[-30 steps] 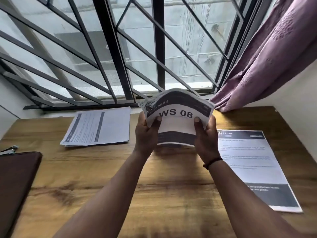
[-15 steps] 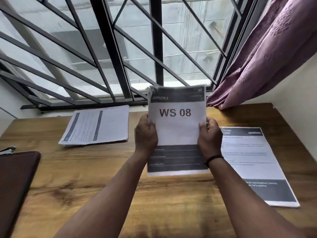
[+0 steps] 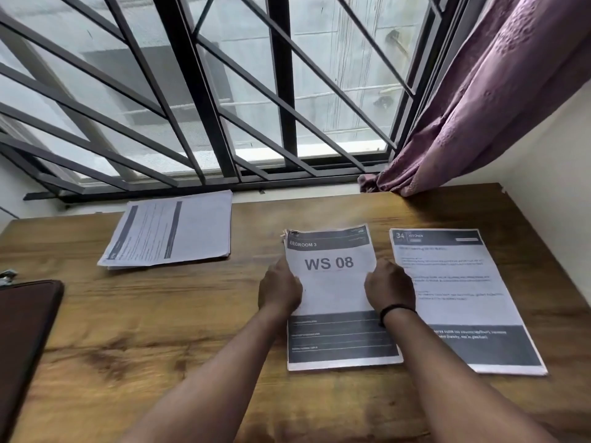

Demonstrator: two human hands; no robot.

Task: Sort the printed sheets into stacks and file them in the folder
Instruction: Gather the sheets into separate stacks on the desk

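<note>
- My left hand (image 3: 279,290) grips the left edge of the white stapled bundle of printed sheets headed "BEDROOM 3 / WS 08" (image 3: 335,295), and my right hand (image 3: 388,289), with a thin black band at the wrist, grips its right edge; fingers of both curl round the paper.
- Half a second ago I held this bundle upright in the air before the window; a second ago it was bowed between my hands. Now it lies flat on the brown wooden counter (image 3: 160,330), near edge toward me.
- I read that as the bundle squared up and set down as a middle stack, though my hands have not let go.
- Just beside it on the right lies the white sheet with dark header and footer bands marked "KITCHEN" (image 3: 454,298), not touching it.
- Well apart, at the far left near the black window grille (image 3: 198,100), sits a slightly fanned stack of white printed sheets (image 3: 172,231).
- The dark brown leather-look folder (image 3: 25,340) lies at the counter's left edge, seemingly closed, so filing is not yet begun.
- A mauve curtain (image 3: 479,107) hangs at the right.
</note>
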